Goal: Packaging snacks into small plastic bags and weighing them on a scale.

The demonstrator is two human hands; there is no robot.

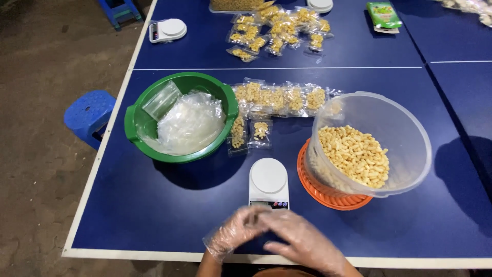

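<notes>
My left hand (237, 232) and my right hand (302, 239) meet at the near table edge, both in thin clear plastic gloves, fingertips touching each other just below a small white kitchen scale (268, 180). Neither hand holds an object that I can make out. Right of the scale a clear plastic bowl (410, 128) of yellow puffed snacks leans tilted on an orange basket (328, 197). To the left a green basin (134, 123) holds empty clear plastic bags (189, 123). Several small filled snack bags (277, 98) lie between basin and bowl.
The blue table (154, 205) has a white edge line. More filled snack bags (279, 28) lie at the far side, with a second white scale (168, 30) and a green packet (383, 14). A blue plastic stool (88, 114) stands on the floor at left.
</notes>
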